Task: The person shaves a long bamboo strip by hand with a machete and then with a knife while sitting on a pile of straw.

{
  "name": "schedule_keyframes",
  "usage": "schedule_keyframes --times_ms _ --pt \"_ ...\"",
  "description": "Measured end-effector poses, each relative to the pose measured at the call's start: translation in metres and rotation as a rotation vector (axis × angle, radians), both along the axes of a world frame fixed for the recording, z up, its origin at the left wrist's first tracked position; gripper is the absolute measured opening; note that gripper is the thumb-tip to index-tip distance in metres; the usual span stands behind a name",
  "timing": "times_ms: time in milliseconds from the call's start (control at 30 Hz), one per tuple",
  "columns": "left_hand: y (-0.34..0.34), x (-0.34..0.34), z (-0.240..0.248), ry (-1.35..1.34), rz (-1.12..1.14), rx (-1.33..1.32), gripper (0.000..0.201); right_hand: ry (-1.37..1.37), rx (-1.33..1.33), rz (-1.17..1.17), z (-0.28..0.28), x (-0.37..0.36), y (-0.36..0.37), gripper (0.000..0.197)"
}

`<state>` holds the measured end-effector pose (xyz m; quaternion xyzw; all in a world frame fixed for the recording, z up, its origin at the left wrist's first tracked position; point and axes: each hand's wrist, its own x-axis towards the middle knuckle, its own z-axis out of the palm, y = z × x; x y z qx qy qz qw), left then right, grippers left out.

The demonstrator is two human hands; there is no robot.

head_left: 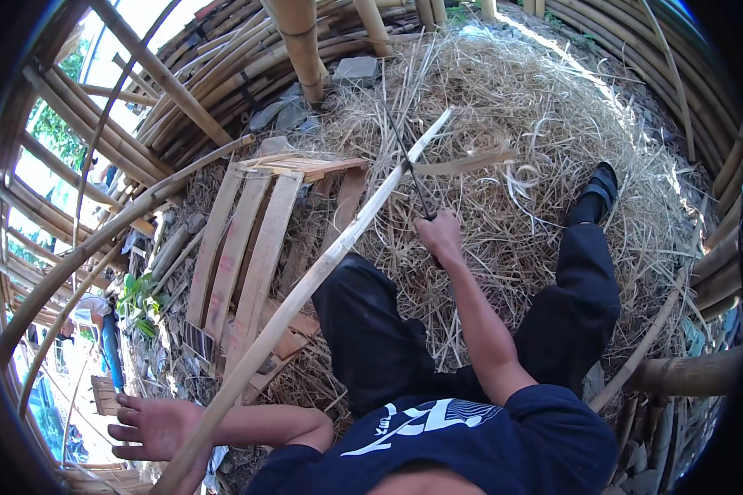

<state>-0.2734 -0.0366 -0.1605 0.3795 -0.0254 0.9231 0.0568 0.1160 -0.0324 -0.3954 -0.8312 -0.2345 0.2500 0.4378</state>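
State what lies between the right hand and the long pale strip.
In the head view, a dark blade runs from the right hand to the strip.

Long bamboo strip, pale and peeled-looking, runs diagonally from lower left to upper right, narrowing toward the far tip. Near end passes across the open left hand, fingers spread; can't tell how firmly it's supported there. Middle section passes between the slatted wooden crate and the left knee; far end hangs over the straw. Knife: dark, long, thin blade, handle gripped in the right hand, tip pointing away, slightly left. Blade crosses the strip near its far end. Flat tan shaving sticks out rightward from that crossing, seemingly joined to the strip, frayed at its end.
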Motion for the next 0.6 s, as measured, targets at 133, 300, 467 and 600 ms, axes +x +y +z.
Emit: schedule_keyframes --times_ms 133,300,467,600 --pt "-0.014 -0.053 -0.015 -0.014 -0.151 0.009 0.076 -0.031 -0.069 0.054 0.002 -0.014 -0.007 0.034" --pt "-0.012 -0.056 0.024 0.428 -0.5 0.107 0.047 -0.095 -0.066 0.085 0.03 -0.023 -0.032 0.033" --pt "0.003 -0.081 0.072 0.543 -0.709 0.166 0.039 -0.027 0.0 0.194 0.046 -0.062 -0.052 0.033" --pt "0.011 -0.081 0.091 0.572 -0.71 0.216 0.033 -0.02 0.062 0.192 0.04 -0.061 -0.066 0.03"
